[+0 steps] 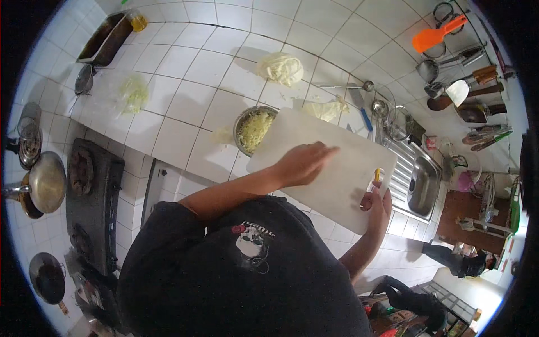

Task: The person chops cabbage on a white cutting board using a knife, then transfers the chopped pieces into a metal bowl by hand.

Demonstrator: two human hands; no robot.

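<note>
A large white cutting board point(332, 156) is tilted over the counter, its left end overlapping a metal bowl point(236, 137) of shredded cabbage point(254, 128). My right hand point(377, 204) grips the board at its handle slot, with fingers showing through the opening. Over the board's upper face is my left hand point(301, 165), slightly blurred, with a finger extended and nothing held. Behind the board lie a piece of cut cabbage point(281, 69) and a loose cabbage leaf point(324, 109). A blue-handled knife point(365, 119) rests to the right of the leaf.
A plastic bag with shredded cabbage point(134, 93) sits on the tiled counter point(177, 132) at left. A stainless sink point(423, 183) is at right, below hanging utensils and an orange spatula point(438, 34). A gas stove point(94, 202) stands at left. Another person point(459, 259) is at lower right.
</note>
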